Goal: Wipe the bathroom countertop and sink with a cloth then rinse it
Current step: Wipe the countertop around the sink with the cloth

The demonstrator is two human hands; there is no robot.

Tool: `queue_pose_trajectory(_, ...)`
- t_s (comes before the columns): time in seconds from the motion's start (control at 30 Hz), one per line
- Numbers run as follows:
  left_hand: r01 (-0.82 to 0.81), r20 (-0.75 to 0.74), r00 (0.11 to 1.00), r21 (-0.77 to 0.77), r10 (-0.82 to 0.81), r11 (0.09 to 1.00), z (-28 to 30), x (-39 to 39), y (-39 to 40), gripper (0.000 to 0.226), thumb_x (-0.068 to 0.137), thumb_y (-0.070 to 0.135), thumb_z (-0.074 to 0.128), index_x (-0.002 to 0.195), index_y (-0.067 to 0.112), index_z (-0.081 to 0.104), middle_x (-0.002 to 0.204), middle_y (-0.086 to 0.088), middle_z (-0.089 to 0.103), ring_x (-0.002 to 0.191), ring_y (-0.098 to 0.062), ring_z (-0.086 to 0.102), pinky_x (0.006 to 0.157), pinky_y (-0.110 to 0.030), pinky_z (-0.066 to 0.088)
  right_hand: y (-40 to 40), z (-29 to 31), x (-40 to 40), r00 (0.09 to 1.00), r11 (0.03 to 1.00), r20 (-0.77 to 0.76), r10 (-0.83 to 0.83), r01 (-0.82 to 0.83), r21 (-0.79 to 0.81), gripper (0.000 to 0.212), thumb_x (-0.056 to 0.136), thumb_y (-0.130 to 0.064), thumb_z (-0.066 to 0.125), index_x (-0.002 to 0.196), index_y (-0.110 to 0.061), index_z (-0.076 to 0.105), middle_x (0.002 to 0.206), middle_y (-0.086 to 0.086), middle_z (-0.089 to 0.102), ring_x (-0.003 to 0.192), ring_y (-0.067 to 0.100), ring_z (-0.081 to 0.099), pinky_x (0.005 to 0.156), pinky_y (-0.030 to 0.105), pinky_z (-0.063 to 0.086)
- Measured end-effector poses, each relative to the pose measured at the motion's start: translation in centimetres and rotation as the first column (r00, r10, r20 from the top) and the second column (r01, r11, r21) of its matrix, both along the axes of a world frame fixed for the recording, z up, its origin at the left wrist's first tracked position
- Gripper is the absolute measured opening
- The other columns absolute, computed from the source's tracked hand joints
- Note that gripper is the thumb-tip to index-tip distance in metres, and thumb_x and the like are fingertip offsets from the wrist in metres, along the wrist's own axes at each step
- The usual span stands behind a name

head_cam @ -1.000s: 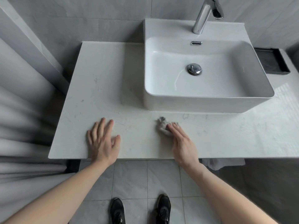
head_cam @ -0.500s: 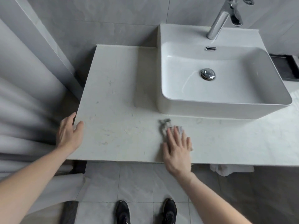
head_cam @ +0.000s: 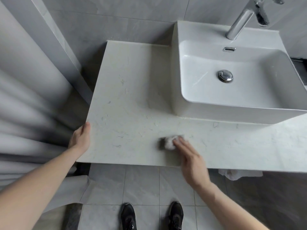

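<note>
The right hand (head_cam: 189, 156) lies with its fingers stretched nearly straight over a small crumpled cloth (head_cam: 169, 142), pressing it flat against the bench (head_cam: 132, 100) near the front edge, roughly midway between the left edge and the sink's front wall. Flat fingers spread the load across the wad, which suits a wiping stroke better than a pinch would (the hand is blurred, so it is probably sweeping sideways). The left hand (head_cam: 81, 138) sits at the bench's left edge close to the front-left corner, thumb up on top of the slab and the other fingers out of sight below the edge; whether they curl under it cannot be told. It looks like a brace, steadying the body while the other arm reaches.

Behind the cloth, the white sink (head_cam: 176, 90) stands on the bench toward the back-right, its drain plug (head_cam: 225, 76) at the basin's middle and a chrome faucet (head_cam: 239, 22) at the rear rim. The sink's outer wall would block a long stroke toward the back. Under the front edge a pale towel (head_cam: 239, 174) hangs, and 2 black shoes (head_cam: 128, 216) stand on the tiled floor. A curtain (head_cam: 25, 97) hangs just left of the bench.
</note>
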State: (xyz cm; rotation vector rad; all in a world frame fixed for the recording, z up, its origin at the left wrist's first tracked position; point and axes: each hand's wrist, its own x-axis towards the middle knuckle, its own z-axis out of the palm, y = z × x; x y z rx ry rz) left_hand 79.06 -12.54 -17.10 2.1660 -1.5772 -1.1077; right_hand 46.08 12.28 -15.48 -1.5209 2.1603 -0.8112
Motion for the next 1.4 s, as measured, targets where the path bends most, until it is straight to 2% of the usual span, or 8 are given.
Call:
queue_pose_trajectory(0.13,0.024,-0.006,1.0,-0.054,-0.025,0.998,-0.2,0.0,0.1,0.056,0.109,0.049,0.034,0.137,0.009,0.061,0.145,-0.024,0.057,0.132,-0.046,0.05,0.103,-0.045,0.041,0.9,1.1,-7.7,0.963,0.974,-0.157,-0.217,0.225,0.033,0.044,0.107,-0.021,0.048,0.152,-0.019,0.051,0.16,0.0,0.045,0.152,0.018,0.035,0.123,0.046,0.033)
queue_pose_trajectory(0.3,0.028,-0.008,1.0,-0.079,-0.029,0.996,-0.6,0.4,-0.1,0.056,0.108,0.049,0.034,0.128,0.007,0.065,0.136,-0.026,0.061,0.125,-0.048,0.054,0.098,-0.047,0.043,0.6,0.2,-10.6,0.896,0.843,-0.347,-0.277,0.4,0.36,0.062,0.101,-0.061,0.025,0.159,-0.04,0.026,0.17,-0.011,0.018,0.153,0.031,0.018,0.121,0.056,0.022)
queue_pose_trajectory(0.43,0.044,-0.019,0.999,-0.095,-0.046,0.994,-1.2,0.6,-0.3,0.053,0.108,0.049,0.035,0.115,0.007,0.067,0.127,-0.028,0.065,0.119,-0.048,0.057,0.088,-0.045,0.042,-1.9,-1.7,-5.6,0.897,0.858,-0.312,-0.313,0.408,0.313,0.069,0.1,-0.054,0.019,0.164,-0.029,0.011,0.174,-0.003,-0.001,0.159,0.029,-0.008,0.127,0.056,-0.002)
queue_pose_trajectory(0.73,0.083,-0.072,0.993,-0.117,-0.092,0.99,-1.3,0.8,-0.1,0.047,0.109,0.046,0.034,0.103,0.012,0.065,0.115,-0.023,0.069,0.112,-0.044,0.059,0.083,-0.041,0.039,-8.2,-1.3,14.9,0.957,0.966,-0.244,0.156,-0.096,0.241,0.065,0.108,-0.046,0.021,0.165,-0.022,0.002,0.173,0.001,-0.009,0.158,0.026,-0.019,0.129,0.051,-0.003)
queue_pose_trajectory(1.0,0.096,-0.045,0.993,-0.16,-0.105,0.982,-1.9,1.0,-0.4,0.061,0.102,0.056,0.031,0.119,0.01,0.068,0.125,-0.026,0.067,0.118,-0.048,0.058,0.095,-0.048,0.045,-7.2,-2.0,18.7,0.913,0.917,-0.093,0.398,-0.396,0.035,0.08,0.08,0.007,0.049,0.157,-0.014,0.04,0.165,0.003,0.035,0.158,0.021,0.018,0.129,0.041,0.016)
queue_pose_trajectory(1.17,0.101,-0.056,0.992,-0.158,-0.111,0.982,-2.1,1.1,-0.4,0.063,0.099,0.06,0.026,0.113,0.015,0.067,0.119,-0.02,0.07,0.113,-0.046,0.058,0.096,-0.05,0.046,-3.3,-1.1,9.7,0.999,0.998,0.014,0.048,-0.048,-0.028,0.077,0.081,0.018,0.045,0.148,-0.018,0.054,0.155,-0.004,0.05,0.149,0.015,0.04,0.125,0.034,0.028)
queue_pose_trajectory(1.27,0.109,-0.049,0.992,-0.168,-0.119,0.98,-2.2,1.2,-0.5,0.061,0.101,0.059,0.026,0.113,0.016,0.066,0.117,-0.021,0.069,0.111,-0.047,0.058,0.096,-0.052,0.047,-1.0,-0.6,1.8,0.976,0.977,-0.052,-0.211,0.211,-0.009,0.07,0.088,0.022,0.045,0.147,-0.014,0.055,0.157,-0.003,0.046,0.152,0.014,0.035,0.125,0.044,0.03)
queue_pose_trajectory(1.4,0.113,-0.048,0.991,-0.158,-0.121,0.981,-2.3,1.4,-0.5,0.061,0.102,0.059,0.026,0.116,0.015,0.066,0.119,-0.021,0.069,0.113,-0.048,0.057,0.097,-0.052,0.047,0.8,-0.5,-4.5,0.914,0.907,-0.215,-0.344,0.383,0.175,0.053,0.108,-0.017,0.042,0.159,-0.028,0.036,0.17,-0.005,0.024,0.159,0.02,0.01,0.129,0.051,0.014)
